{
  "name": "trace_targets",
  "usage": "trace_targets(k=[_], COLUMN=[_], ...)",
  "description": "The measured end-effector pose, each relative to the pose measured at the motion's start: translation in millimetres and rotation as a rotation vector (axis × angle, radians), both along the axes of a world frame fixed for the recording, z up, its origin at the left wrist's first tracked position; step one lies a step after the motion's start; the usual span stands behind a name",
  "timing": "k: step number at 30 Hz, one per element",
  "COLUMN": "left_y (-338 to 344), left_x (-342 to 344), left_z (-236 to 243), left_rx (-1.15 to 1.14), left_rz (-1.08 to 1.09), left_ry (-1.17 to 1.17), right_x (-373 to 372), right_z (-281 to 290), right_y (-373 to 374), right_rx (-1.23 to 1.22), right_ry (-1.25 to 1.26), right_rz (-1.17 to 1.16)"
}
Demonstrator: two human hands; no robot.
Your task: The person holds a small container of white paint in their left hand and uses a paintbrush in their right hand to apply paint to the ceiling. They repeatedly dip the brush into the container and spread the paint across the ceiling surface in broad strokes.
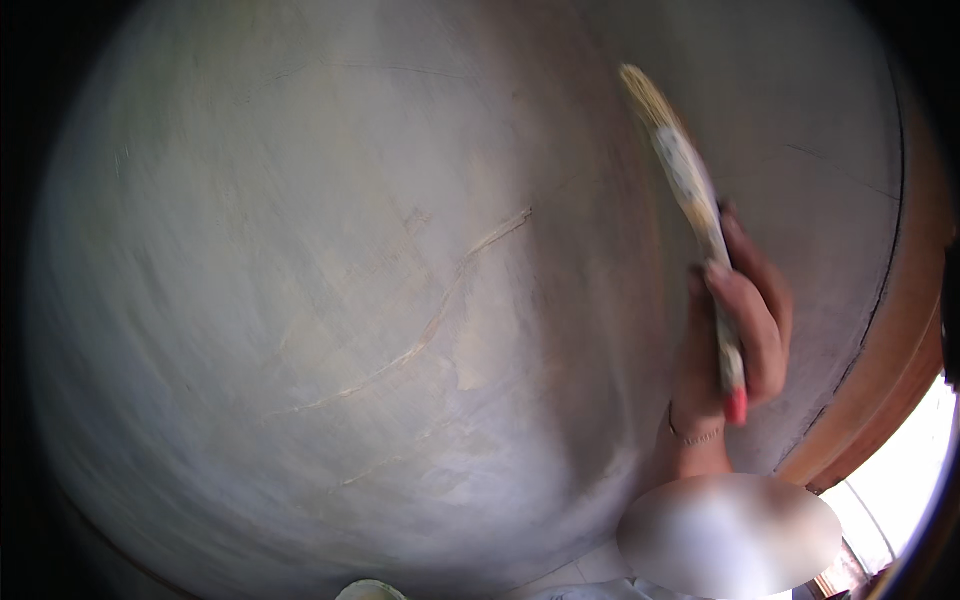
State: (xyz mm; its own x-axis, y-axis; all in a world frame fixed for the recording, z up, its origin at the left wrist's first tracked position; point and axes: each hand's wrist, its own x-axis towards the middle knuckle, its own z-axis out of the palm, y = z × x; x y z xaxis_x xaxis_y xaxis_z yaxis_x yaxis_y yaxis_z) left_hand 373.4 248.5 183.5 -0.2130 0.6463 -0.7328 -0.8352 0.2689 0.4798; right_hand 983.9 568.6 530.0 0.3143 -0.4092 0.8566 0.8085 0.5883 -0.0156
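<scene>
My right hand (745,325) is raised at the right of the view, its fingers closed around the slim handle of a paintbrush (685,175). The brush points up and to the left, with pale bristles at the top and a red tip at the lower end of the handle. A thin band circles the wrist. In front of me is a grey, streaky plastered wall (350,270). A pale raised crack line (440,315) runs diagonally across it. The bristles appear near the wall's darker part; contact cannot be told. My left hand is out of view.
An orange-brown border (895,360) edges the grey surface at the right, beside a bright opening (900,480). The pale rim of a round container (370,590) shows at the bottom edge. A blurred oval hides the area below my wrist.
</scene>
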Motion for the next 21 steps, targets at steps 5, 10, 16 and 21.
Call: trace_targets(k=[5, 10, 16, 21], left_y=[2.5, 7.1, 3.1, -2.2], left_x=[2.5, 4.7, 10.0, 15.7], left_z=[0.4, -5.9, -10.3, -10.3], left_rx=[0.007, 0.016, 0.021, 0.019], left_rz=[-0.014, -0.031, -0.038, -0.046], left_ry=[0.044, 0.08, 0.136, 0.2], right_x=[16.3, -1.5, 2.6, -3.9], right_z=[13.7, -69.5, -19.1, 93.2], right_y=[71.9, 8.7, -32.0, 21.7], right_rx=[-0.125, -0.466, -0.264, 0.04], right_ry=[-0.103, 0.018, 0.04, -0.134], right_rz=[0.011, -0.003, 0.232, 0.358])
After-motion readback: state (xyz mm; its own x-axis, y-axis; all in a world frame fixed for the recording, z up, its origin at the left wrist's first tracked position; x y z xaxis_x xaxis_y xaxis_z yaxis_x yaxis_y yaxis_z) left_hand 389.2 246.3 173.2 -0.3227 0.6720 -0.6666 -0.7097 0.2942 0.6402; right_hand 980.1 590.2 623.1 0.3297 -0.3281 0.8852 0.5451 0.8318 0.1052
